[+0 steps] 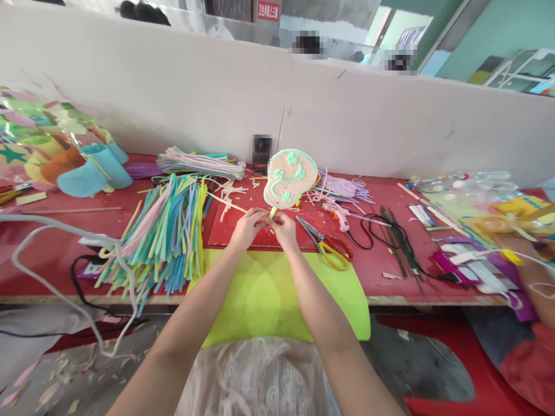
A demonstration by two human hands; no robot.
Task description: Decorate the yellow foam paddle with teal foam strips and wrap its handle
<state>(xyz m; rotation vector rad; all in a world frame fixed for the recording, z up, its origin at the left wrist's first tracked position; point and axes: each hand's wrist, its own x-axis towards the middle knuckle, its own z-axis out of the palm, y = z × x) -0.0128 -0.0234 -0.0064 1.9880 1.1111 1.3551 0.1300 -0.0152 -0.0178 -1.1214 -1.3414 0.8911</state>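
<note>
My right hand is closed round the short yellow-green handle of a fan-shaped craft piece. Its face is pale peach, edged in mint pipe cleaner with small mint flowers on it, and it stands upright above my hands. Beside the handle, my left hand is closed with its fingertips pinched together. A pale yellow pipe cleaner runs out from these fingers to the left; its other end at the handle is hidden. Below the hands lies a red board on the table.
A big bundle of coloured pipe cleaners lies left, another bundle behind it. To the right are scissors, a pink glue gun with a black cord, and a purple case. A co-worker's arm shows at far right.
</note>
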